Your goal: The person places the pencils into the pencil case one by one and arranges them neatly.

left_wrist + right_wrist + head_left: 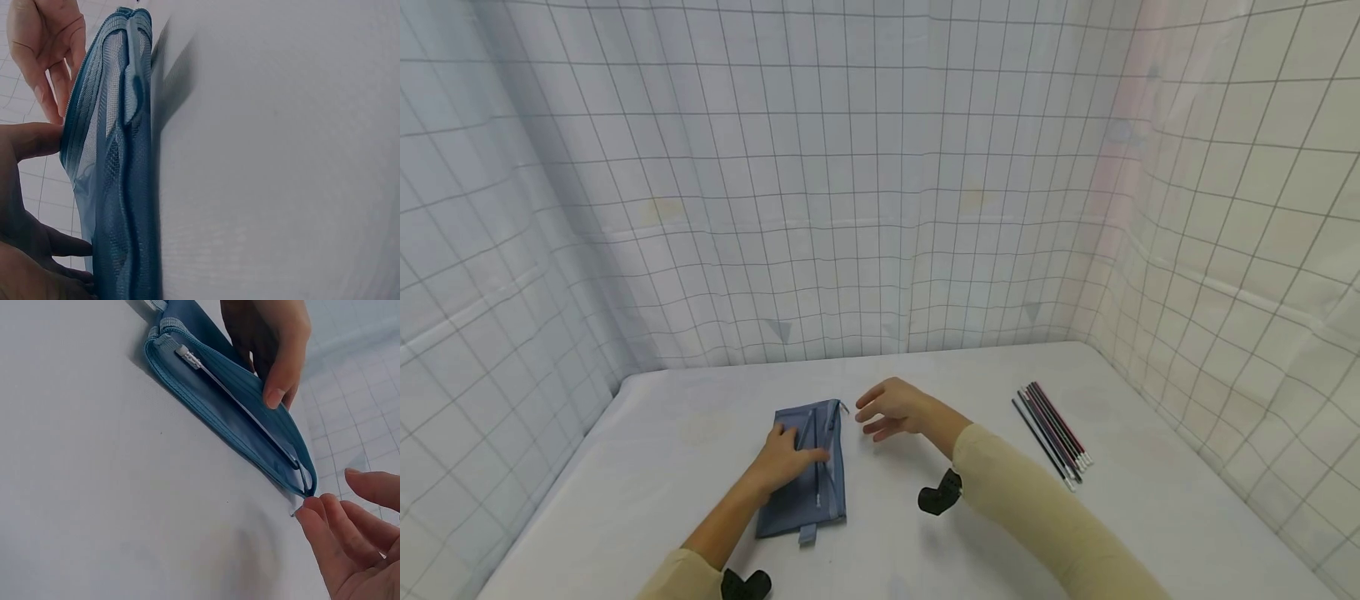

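Note:
A blue zip pencil pouch (793, 508) with mesh lies on the white table, its zipped side gaping. Inside the opening, the right wrist view shows a dark pencil (240, 409) with a white eraser end. My left hand (784, 461) rests on the pouch's upper face, fingers spread. Its thumb (279, 387) touches the edge of the opening. Just right of the pouch's far end, my right hand (895, 408) hovers with loosely bent fingers, holding nothing. A zipper pull (844, 407) sticks out at that far corner.
Several pencils (1052, 433) with white eraser ends lie side by side on the right of the table (970, 375). Grid-patterned white curtains (880, 208) stand around the back and sides. Dark wrist devices (940, 493) sit near both wrists.

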`<control>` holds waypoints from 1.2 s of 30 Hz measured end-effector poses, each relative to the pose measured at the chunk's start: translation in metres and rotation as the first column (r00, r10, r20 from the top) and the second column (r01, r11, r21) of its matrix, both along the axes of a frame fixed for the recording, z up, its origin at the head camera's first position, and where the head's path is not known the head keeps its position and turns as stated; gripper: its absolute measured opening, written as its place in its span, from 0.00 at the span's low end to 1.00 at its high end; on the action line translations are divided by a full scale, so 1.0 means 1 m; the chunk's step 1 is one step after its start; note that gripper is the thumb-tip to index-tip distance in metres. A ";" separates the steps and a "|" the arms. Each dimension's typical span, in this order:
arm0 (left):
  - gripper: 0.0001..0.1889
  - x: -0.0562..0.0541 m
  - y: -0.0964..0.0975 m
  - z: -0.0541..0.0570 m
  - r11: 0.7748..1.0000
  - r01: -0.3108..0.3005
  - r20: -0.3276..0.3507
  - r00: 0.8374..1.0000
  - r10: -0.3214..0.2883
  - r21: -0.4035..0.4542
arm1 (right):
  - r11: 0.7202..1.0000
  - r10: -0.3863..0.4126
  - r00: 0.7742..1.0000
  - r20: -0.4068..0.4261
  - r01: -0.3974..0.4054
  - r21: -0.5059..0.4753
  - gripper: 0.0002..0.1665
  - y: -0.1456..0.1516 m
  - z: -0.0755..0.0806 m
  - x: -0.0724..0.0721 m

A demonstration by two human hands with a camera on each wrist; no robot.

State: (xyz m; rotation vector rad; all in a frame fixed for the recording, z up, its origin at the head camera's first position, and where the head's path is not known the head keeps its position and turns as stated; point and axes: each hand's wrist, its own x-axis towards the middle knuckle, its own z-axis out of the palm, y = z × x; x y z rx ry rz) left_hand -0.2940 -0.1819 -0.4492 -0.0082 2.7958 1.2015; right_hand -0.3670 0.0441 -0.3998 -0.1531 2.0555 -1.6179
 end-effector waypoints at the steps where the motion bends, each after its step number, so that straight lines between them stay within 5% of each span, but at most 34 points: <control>1: 0.51 0.000 0.000 0.000 1.000 0.000 -0.001 1.000 0.000 -0.002 | 1.000 -0.001 1.000 -0.004 0.001 0.007 0.26 0.002 0.000 0.000; 25: 0.51 0.002 -0.003 -0.001 0.999 0.031 -0.031 0.999 -0.029 0.039 | 0.991 -0.097 0.992 -0.081 0.103 0.082 0.27 0.063 0.004 -0.006; 36: 0.49 0.002 -0.004 -0.003 0.996 0.074 -0.093 0.993 -0.078 -0.050 | 0.978 -0.166 0.981 -0.099 0.176 0.111 0.28 0.098 0.003 -0.010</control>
